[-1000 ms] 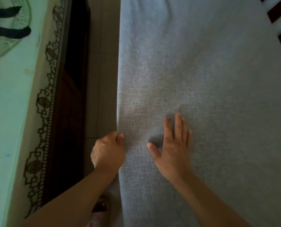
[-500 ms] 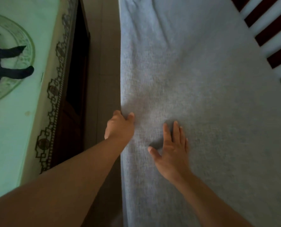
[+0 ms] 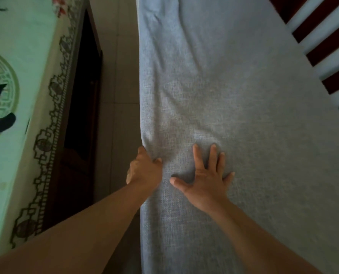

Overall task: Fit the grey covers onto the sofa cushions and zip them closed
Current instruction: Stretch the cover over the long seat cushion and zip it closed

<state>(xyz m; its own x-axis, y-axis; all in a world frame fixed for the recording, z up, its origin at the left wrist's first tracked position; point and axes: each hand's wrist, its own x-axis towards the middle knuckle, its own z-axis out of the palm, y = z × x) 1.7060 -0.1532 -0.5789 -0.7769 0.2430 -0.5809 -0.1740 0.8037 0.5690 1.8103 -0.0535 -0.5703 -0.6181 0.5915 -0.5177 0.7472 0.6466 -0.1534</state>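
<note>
Right hand (image 3: 206, 180) presses flat, fingers spread, steadying the grey cover (image 3: 234, 99); left hand (image 3: 144, 171) grips its edge, likely zipping.

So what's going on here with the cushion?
A person is fitting a grey cover over a long cushion. The left hand grips the cover at the cushion's left edge, fingers curled over the side. The right hand presses flat on top with fingers spread. Wrinkles show farther up the cover; no zip is visible.
</note>
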